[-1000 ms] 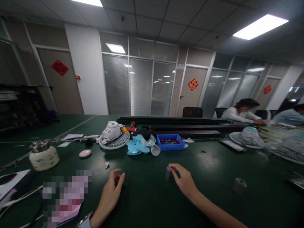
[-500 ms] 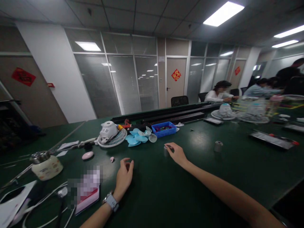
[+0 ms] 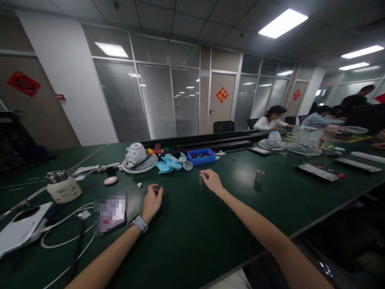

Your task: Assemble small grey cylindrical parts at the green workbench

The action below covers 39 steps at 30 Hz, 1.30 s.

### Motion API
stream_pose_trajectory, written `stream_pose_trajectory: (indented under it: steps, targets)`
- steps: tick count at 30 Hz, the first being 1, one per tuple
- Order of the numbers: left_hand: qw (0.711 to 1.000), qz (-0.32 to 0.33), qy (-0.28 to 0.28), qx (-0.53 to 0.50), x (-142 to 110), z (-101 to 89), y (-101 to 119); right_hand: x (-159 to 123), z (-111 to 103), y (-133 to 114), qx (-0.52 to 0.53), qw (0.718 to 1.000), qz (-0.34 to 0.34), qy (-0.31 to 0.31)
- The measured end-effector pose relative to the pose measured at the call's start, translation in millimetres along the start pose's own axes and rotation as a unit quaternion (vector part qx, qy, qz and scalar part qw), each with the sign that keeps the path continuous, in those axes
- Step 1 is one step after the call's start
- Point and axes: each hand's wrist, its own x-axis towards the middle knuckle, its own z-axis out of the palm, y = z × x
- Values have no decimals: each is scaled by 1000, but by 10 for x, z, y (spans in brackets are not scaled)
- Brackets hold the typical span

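My right hand (image 3: 213,182) reaches over the green table with thumb and fingers pinched at the top of a small grey metal cylinder (image 3: 200,179). The fingers partly cover that cylinder, and it looks upright. A similar metal cylinder (image 3: 259,176) stands farther right, apart from my hand. My left hand (image 3: 152,202), with a watch on the wrist, rests near the table with loosely curled fingers, thumb apart, and nothing visible in it. A small pale pink piece (image 3: 139,185) lies just left of it.
Behind my hands are a blue bin (image 3: 202,159) of small parts, light-blue fan blades (image 3: 170,164) and a white fan (image 3: 135,154). At left lie a phone (image 3: 112,214), cables, a jar (image 3: 63,188) and a pink oval object (image 3: 110,180). People sit at the far right.
The view has tilted and shifted, so the table's front edge now shows at the bottom right. Both hands keep nearly the same poses, the right one still at the cylinder.
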Motion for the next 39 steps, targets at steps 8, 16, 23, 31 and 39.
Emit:
stream_pose_trajectory:
  steps: [8, 16, 23, 31, 39]
  targets:
    - [1000, -28, -4, 11, 39, -69, -30, -170, 52, -29, -45, 997, 60, -16]
    - [998, -43, -33, -12, 11, -134, -75, -178, 133, -26, -18, 991, 129, 4]
    - [998, -30, 18, -47, -64, -87, -11, -187, 340, -186, 38, 989, 141, 4]
    - [990, 82, 37, -112, -182, -108, 253, -350, 768, -811, 135, 987, 39, -74]
    - [991, 135, 9, -8, -135, 6, 430, -366, 627, -928, 20, 995, 13, -99]
